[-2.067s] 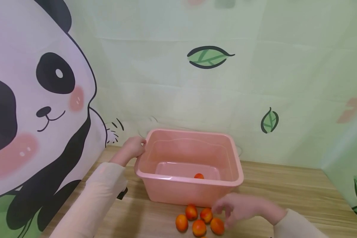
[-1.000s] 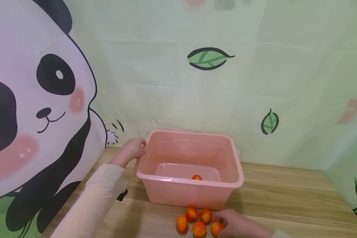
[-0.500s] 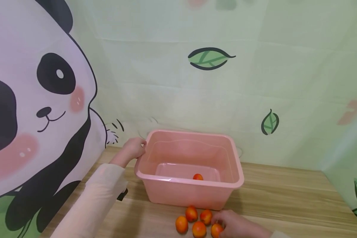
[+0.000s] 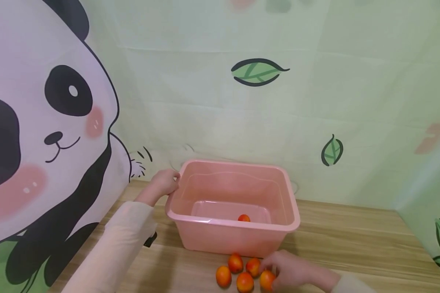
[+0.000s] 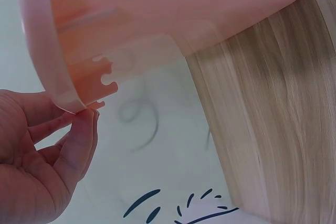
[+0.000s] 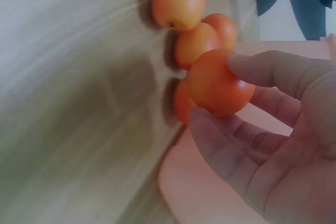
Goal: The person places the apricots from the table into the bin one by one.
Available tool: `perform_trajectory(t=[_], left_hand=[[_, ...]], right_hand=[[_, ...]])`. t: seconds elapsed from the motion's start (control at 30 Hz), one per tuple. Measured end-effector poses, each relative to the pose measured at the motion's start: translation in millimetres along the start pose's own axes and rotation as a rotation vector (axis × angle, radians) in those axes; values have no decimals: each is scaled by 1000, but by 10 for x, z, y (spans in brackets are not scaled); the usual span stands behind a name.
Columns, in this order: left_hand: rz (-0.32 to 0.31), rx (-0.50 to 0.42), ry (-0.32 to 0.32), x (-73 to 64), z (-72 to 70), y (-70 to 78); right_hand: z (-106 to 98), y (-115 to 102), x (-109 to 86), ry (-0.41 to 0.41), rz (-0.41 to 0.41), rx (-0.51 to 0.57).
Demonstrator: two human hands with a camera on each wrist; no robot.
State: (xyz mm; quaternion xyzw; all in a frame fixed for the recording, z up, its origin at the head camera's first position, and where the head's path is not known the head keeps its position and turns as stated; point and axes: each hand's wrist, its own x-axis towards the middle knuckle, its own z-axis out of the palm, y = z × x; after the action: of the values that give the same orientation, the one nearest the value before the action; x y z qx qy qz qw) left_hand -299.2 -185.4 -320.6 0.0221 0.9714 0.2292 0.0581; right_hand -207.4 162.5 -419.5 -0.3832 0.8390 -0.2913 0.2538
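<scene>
Fingers (image 6: 223, 151) of the right hand (image 4: 287, 268) pinch a glossy, round orange-red fruit (image 6: 216, 87) — four matching fruits (image 4: 245, 282) lie just left of them on the wood-grain tabletop (image 4: 352, 232) — while those of the left hand (image 4: 163, 182) grip a pink plastic tub (image 4: 227, 235) by its rim.

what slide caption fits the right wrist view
Right hand pinching one orange-red fruit, four more fruits on the wooden table beside a pink tub.

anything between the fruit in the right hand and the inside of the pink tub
Yes, the tub's near wall: the held fruit is in front of it, below the rim, so the right hand must likely lift it over.
</scene>
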Motion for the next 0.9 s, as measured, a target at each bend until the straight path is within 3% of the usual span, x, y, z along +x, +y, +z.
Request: perform_trajectory(t=[0.17,0.47,0.57,0.8,0.9], left_hand=[[13,8,12,6,0,-14],[-6,8,-6,28,3,-15],[-10,2,-9,39,5,-22],[-15,18,-4,45,3,-18],[-26,6,-11,37,3,-11]], right_hand=[[-105,-104,-11,-8,-77,-43],[-303,-324,-8,-3,-124,-82],[-382,-435,-11,0,-98,-111],[-518,-621,48,-64,-116,-26],[-567,-710,50,-66,-87,-79]])
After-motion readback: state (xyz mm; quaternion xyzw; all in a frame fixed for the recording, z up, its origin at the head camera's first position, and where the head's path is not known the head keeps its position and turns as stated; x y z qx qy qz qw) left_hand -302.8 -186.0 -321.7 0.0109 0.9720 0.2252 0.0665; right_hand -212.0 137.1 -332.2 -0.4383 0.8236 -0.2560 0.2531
